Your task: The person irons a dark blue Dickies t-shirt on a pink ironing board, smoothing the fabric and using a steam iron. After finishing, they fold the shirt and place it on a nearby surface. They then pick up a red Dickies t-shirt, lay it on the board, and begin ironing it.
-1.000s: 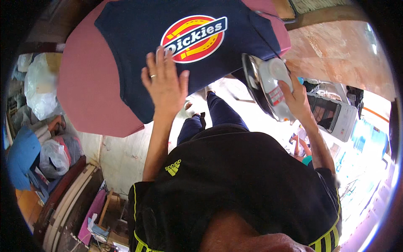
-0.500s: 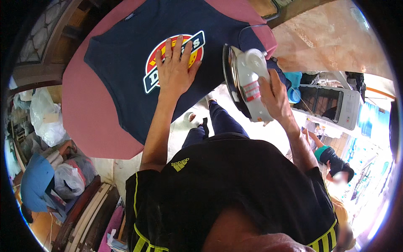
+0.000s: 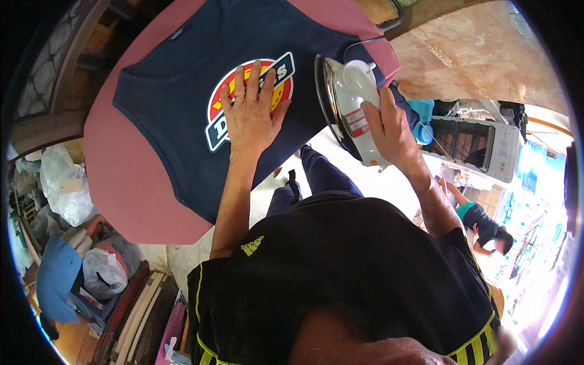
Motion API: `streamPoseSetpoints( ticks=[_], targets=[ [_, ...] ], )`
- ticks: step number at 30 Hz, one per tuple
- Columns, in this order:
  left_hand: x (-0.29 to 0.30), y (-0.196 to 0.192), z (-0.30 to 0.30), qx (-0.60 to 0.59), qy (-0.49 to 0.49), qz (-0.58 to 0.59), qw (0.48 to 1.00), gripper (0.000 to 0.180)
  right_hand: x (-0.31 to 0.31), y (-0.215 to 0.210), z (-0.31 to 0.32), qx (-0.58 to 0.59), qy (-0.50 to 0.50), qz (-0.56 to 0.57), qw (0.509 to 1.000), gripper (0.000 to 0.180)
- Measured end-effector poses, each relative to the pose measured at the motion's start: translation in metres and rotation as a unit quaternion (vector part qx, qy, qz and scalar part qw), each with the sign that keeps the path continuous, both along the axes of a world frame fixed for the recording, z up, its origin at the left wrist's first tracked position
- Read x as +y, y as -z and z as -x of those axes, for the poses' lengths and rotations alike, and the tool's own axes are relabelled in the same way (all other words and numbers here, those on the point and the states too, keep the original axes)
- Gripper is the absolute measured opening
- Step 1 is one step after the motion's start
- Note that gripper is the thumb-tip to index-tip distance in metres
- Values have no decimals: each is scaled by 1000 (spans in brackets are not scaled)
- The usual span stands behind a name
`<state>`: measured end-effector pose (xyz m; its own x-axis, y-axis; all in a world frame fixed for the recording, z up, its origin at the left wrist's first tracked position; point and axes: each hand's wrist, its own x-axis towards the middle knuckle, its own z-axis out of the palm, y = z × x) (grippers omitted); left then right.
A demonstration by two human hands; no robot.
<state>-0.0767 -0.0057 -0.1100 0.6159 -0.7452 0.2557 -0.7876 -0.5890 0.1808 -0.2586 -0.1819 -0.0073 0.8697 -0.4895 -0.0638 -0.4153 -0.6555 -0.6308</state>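
A dark navy T-shirt (image 3: pixel 182 91) lies spread over a pink padded ironing board (image 3: pixel 131 182). On its chest is a round red and yellow printed design (image 3: pixel 286 91). My left hand (image 3: pixel 252 115) rests flat on this print, fingers spread, covering part of it. My right hand (image 3: pixel 395 131) grips the handle of a white and grey clothes iron (image 3: pixel 356 103), fingers wrapped round it. The iron is tilted on edge at the shirt's right side, its shiny soleplate turned toward the shirt. Whether it touches the cloth I cannot tell.
A thin cord (image 3: pixel 365 41) runs at the board's far right end. To the right stand a white appliance with a dark window (image 3: pixel 465 146) and a blue container (image 3: pixel 423 131). Plastic bags (image 3: pixel 67 182) and a person in blue (image 3: pixel 58 274) are at left; another person (image 3: pixel 480 222) is at right.
The iron has shifted slightly left and up in the picture with my right hand. My left hand stays on the print. The whole view has moved a little.
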Motion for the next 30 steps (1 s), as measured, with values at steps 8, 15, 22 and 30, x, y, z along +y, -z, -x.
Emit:
streamPoseSetpoints(
  ticks=[8, 15, 22, 30],
  targets=[
    [-9, -6, -1, 8, 20, -1, 1000, 55, -8, -2, 93, 41, 32, 21, 998, 23],
    [-88, 7, -3, -45, 137, 49, 988, 60, 5, -8, 166, 155, 220, -211, 940, 27],
    [-83, 11, 58, 18, 293, -15, 956, 72, 2, -1, 144, -38, 287, -248, 924, 29],
    [-27, -13, 45, 97, 219, 42, 970, 46, -37, -21, 47, -24, 50, -83, 995, 22]
  ],
)
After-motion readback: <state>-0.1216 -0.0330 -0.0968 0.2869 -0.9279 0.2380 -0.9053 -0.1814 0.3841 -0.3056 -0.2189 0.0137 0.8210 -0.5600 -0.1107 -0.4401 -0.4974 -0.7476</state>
